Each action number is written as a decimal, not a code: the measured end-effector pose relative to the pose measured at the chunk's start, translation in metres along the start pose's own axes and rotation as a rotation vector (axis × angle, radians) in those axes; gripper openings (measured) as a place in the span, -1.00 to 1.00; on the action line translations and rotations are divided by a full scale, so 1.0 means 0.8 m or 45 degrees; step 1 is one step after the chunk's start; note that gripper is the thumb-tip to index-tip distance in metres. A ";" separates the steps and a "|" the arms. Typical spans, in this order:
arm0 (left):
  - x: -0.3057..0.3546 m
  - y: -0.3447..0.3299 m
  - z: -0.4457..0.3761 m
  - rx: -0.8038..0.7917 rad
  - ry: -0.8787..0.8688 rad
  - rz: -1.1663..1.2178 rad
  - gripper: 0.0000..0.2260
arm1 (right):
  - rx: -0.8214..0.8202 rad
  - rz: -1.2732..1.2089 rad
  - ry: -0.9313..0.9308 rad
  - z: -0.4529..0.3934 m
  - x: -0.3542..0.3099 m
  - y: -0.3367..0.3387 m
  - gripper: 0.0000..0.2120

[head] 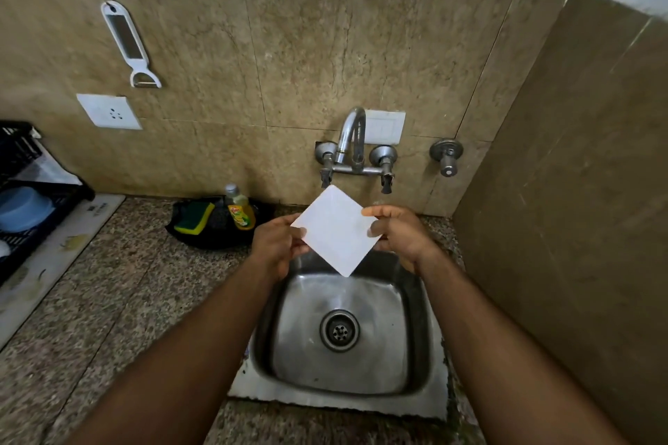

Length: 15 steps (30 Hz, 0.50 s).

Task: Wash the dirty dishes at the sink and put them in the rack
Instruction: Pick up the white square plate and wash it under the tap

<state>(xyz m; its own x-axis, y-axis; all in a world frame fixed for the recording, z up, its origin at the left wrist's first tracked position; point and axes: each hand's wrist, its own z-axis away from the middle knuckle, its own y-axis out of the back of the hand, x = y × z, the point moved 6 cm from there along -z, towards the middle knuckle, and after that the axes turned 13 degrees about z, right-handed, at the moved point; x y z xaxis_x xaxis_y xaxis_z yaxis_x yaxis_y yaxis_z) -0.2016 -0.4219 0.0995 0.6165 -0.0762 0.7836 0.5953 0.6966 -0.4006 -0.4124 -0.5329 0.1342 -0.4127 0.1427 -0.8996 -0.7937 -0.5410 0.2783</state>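
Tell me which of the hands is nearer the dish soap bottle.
Left. The left hand grips the white square plate's left corner, just right of the dish soap bottle. The right hand grips the plate's far edge, farther away.

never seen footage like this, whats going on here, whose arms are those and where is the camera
There is no machine here. One camera sits on a person's head and looks forward and down, so the two bare arms are the wearer's own. The left hand and right hand hold a white square plate by opposite edges, tilted above the steel sink, below the wall tap. No running water is visible. On the granite counter behind the sink lie a green and yellow sponge and a yellow dish soap bottle. At far left a dark rack holds a blue bowl. A peeler hangs on the wall.
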 end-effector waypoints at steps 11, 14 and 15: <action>0.022 -0.014 0.006 -0.111 -0.349 -0.325 -0.87 | 0.442 0.535 0.298 -0.012 -0.009 0.023 -0.75; 0.029 -0.017 0.005 -0.098 -0.406 -0.358 -0.88 | 0.486 0.629 0.381 -0.002 -0.025 0.023 -0.81; 0.030 -0.017 0.005 -0.089 -0.417 -0.356 -0.88 | 0.510 0.648 0.394 0.002 -0.030 0.025 -0.82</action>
<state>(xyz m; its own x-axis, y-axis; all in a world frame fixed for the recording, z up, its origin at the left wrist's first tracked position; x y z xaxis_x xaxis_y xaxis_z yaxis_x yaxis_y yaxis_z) -0.1967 -0.4304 0.1257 0.2373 -0.0170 0.9713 0.7564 0.6307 -0.1738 -0.4188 -0.5459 0.1617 -0.6769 -0.3202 -0.6627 -0.6637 -0.1236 0.7377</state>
